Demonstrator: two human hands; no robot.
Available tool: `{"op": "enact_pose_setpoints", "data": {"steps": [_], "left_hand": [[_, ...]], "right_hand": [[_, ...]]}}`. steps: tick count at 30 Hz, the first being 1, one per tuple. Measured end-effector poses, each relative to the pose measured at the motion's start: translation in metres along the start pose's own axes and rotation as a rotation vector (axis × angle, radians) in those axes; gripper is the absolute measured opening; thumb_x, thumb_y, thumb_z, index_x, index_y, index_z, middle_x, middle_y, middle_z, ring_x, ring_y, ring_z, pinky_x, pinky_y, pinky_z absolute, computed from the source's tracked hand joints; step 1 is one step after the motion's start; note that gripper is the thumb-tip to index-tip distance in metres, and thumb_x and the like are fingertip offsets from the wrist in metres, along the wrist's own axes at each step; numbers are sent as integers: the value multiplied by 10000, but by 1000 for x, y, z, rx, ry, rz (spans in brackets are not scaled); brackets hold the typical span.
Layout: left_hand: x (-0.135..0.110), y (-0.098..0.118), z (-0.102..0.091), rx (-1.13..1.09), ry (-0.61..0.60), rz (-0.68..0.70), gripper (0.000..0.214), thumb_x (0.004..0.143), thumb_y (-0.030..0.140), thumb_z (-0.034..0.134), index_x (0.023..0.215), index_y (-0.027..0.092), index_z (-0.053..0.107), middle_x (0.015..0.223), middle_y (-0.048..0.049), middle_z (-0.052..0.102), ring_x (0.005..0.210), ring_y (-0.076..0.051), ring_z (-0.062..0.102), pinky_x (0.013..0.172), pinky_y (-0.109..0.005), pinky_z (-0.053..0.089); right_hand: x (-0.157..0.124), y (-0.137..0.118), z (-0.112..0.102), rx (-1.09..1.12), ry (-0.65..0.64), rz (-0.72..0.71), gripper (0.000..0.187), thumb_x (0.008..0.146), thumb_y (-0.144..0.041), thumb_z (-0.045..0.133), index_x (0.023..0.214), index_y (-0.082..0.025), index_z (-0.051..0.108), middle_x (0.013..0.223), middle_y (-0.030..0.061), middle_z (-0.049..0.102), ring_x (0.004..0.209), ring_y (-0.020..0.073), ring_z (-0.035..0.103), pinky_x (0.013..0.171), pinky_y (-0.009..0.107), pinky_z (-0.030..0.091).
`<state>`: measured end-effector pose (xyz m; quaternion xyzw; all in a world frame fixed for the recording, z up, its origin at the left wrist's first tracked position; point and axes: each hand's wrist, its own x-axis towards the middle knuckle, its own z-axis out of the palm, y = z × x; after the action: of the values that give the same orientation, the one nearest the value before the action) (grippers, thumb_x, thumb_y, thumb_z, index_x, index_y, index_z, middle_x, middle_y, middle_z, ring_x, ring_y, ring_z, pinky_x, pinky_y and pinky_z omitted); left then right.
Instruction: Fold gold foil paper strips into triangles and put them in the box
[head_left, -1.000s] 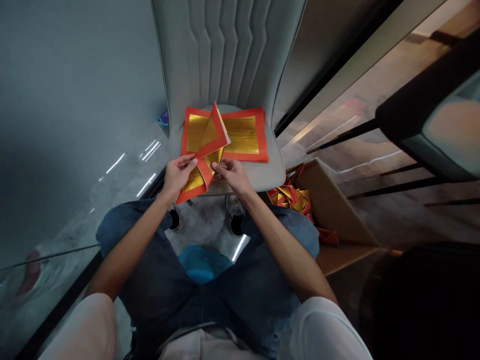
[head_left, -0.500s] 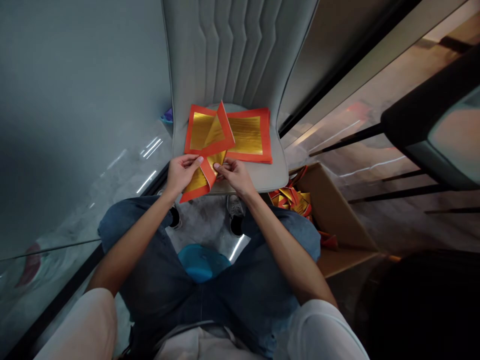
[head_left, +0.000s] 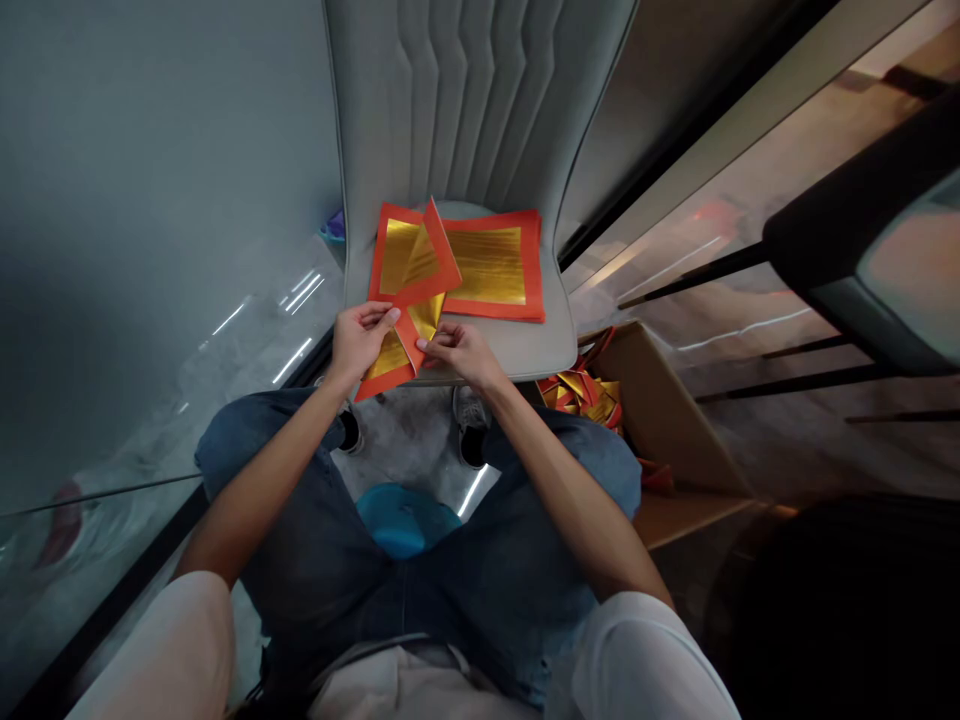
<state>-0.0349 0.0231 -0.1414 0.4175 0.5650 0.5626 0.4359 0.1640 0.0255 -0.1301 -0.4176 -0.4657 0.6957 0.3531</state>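
Folded paper (head_left: 426, 287) overlaps stacked sheets (head_left: 491, 265) near a box (head_left: 671, 420)

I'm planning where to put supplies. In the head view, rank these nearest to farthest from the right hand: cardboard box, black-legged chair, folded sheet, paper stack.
1. Folded sheet: in the right hand's fingers.
2. Paper stack: just beyond, on the grey seat.
3. Cardboard box: right, lower down.
4. Black-legged chair: far right.

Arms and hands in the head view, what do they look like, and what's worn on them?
The left sleeve and right sleeve are whitish, short and loose, ending near the elbows. Below them, the forearms, left hand and right hand are bare: no gloves, watch or cables show.
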Motion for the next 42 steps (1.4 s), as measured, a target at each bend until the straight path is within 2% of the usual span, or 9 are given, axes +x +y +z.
{"op": "enact_pose_setpoints", "data": {"steps": [4,8,12,16,20,23,30,35,42], "left_hand": [[2,-7,0,70,39,53,296,816,412,911,966,179,806,940,-106,832,896,-233,804,867,-354,650],[6,-13,-1,75,73,63,288,837,408,899,976,178,796,922,-101,826,872,-226,803,849,-350,655],[8,-15,-3,66,78,71,296,832,407,900,983,175,797,914,-99,824,865,-221,800,831,-335,648],[8,-14,-6,65,89,77,313,846,424,879,1010,171,796,949,-104,823,890,-217,796,857,-323,630],[4,-11,-9,106,86,55,302,855,420,864,1003,169,787,918,-96,812,879,-214,783,844,-305,605],[3,-9,-12,178,71,55,300,856,430,865,1001,179,790,861,-77,796,827,-210,764,808,-296,580],[2,-11,-14,179,25,14,270,834,417,865,962,188,802,897,-80,810,839,-216,768,812,-303,579],[2,-15,-16,167,-47,-33,286,807,425,879,949,184,820,888,-83,818,822,-217,765,800,-321,596],[0,-13,-16,99,-72,-208,403,669,495,982,853,181,808,844,-81,811,786,-224,745,772,-344,605]], "right_hand": [[1,4,3,56,63,37,582,528,-510,1061,752,-210,615,678,-31,714,648,134,692,653,248,618],[-2,6,6,49,-6,121,556,517,-461,1075,770,-197,656,700,-14,749,662,142,713,664,254,640],[-4,9,8,56,34,113,543,534,-455,1075,724,-191,639,637,-39,704,630,122,697,672,240,652],[-3,13,9,60,-26,126,506,584,-455,1068,745,-185,671,636,-41,702,636,124,714,684,257,681],[-3,19,13,68,18,126,456,624,-397,1061,757,-177,683,629,-47,701,594,103,701,659,237,677],[-6,21,16,90,-46,156,422,635,-333,1059,800,-167,708,661,-25,737,635,121,740,671,228,672],[-5,19,16,101,-45,205,405,667,-329,1050,870,-180,733,742,23,796,686,164,770,663,248,658],[1,22,11,115,81,148,452,715,-436,1007,654,-199,627,658,-18,735,629,131,718,687,250,646],[3,22,3,161,71,157,391,760,-442,979,728,-192,681,733,9,768,658,119,714,663,220,622]]}}
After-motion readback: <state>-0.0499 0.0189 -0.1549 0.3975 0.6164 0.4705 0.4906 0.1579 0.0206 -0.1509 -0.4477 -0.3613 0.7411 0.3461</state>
